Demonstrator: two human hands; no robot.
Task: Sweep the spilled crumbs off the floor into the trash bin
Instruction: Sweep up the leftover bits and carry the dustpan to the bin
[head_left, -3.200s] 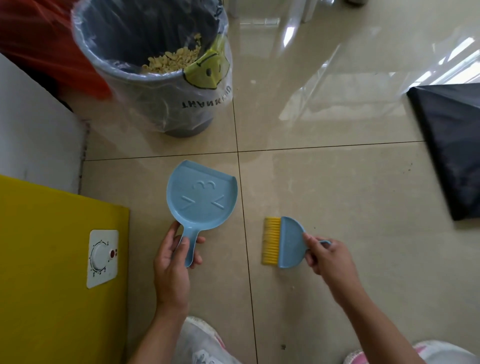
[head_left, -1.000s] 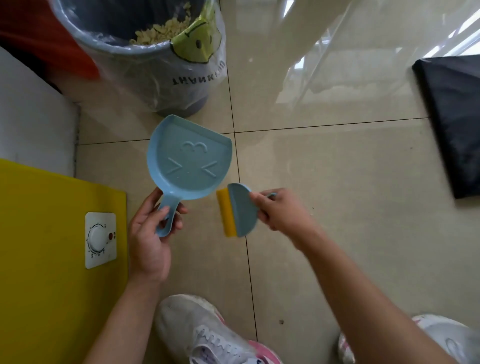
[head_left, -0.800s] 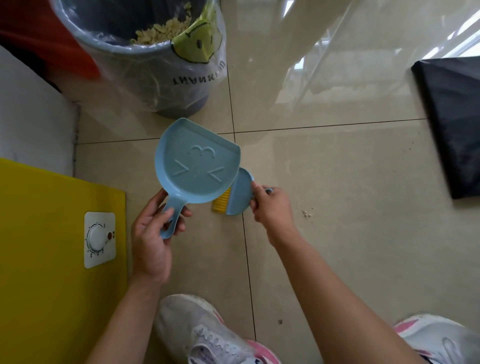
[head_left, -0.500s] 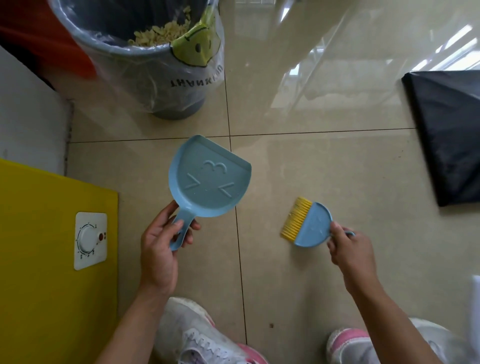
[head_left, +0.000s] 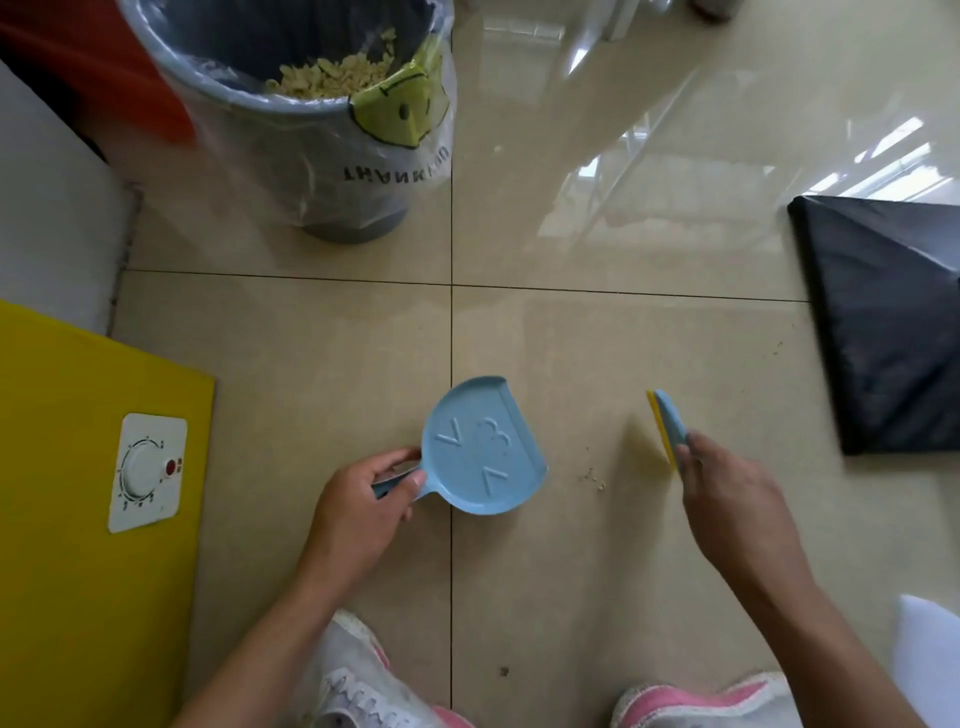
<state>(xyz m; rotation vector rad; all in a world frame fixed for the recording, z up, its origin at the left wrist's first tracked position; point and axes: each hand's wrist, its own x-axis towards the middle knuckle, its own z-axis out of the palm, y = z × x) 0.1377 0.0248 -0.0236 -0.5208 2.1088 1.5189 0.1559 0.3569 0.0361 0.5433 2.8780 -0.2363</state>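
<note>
My left hand (head_left: 363, 501) grips the handle of a light blue dustpan (head_left: 480, 447) that lies low over the floor, its open lip facing right. A few pale crumbs (head_left: 595, 477) lie on the tile just right of that lip. My right hand (head_left: 727, 496) holds a small blue brush with yellow bristles (head_left: 666, 427), seen edge-on, to the right of the crumbs. The grey trash bin (head_left: 322, 130), lined with a clear plastic bag, stands at the upper left with a heap of crumbs inside.
A yellow box with a white dial (head_left: 148, 470) fills the left edge. A black sheet (head_left: 888, 317) lies on the floor at the right. My two shoes (head_left: 358, 686) show at the bottom. Dark specks (head_left: 779, 345) dot the tiles near the sheet.
The dustpan has come down and turned so its lip faces right, beside the crumbs. The brush has swung right and turned edge-on. The camera has tilted, showing more of the bin.
</note>
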